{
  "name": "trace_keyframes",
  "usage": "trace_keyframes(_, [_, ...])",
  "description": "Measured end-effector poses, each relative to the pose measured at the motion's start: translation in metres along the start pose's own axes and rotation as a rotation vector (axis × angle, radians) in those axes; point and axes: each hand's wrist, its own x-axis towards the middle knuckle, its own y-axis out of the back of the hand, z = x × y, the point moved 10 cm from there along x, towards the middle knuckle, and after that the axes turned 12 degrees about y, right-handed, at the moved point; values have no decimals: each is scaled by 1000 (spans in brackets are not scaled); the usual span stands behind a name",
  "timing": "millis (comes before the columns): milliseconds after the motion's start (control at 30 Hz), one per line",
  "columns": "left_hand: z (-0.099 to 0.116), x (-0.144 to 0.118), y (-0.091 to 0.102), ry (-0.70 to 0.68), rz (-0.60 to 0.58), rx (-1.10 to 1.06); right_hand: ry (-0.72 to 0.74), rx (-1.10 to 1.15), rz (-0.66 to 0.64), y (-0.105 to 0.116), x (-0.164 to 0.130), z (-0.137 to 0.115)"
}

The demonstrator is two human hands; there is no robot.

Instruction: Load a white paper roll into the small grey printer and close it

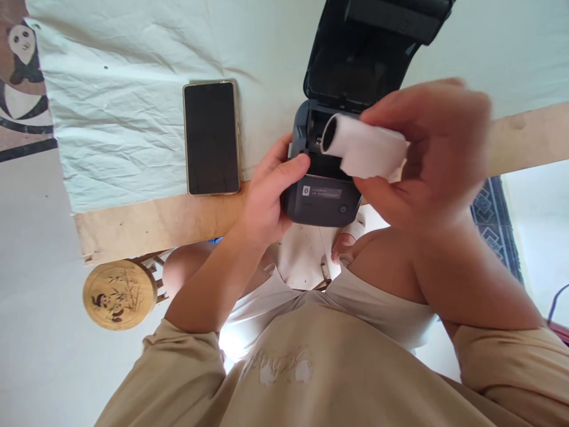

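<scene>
Beige shirt (pixel 284 367), wood table (pixel 155 222) w/ white cloth (pixel 124 107).

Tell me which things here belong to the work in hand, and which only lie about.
In use: printer, lid open, steadied by left hand; paper roll held in right hand.
Lying about: phone on white cloth; round stool.

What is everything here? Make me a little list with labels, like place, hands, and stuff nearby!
place: a table with a wrinkled white cloth on it
left hand: grips the left side of a small dark printer
right hand: holds a white paper roll over the printer
printer lid: open, tipped back
nearby: a phone with a dark screen, lying flat left of the printer
lower down: a round stool with a panda picture
</scene>
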Motion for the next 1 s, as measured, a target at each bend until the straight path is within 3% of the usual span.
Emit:
trace_keyframes(100, [2, -2, -1, -31, 14, 17, 135, -144, 35, -2, 1, -16])
trace_keyframes(300, [1, -3, -5, -32, -10, 14, 192, -5, 174, 7, 2, -15])
trace_keyframes(567, [0, -3, -3, -9, -8, -13, 174, -77, 94, 0, 2, -10])
trace_keyframes(800, [-1, -3, -1, 3, -14, -41, 323, -164, 128, 5, -2, -34])
trace_keyframes(1000, [2, -4, 1, -37, 2, 14, 407, -164, -31, -14, -6, -47])
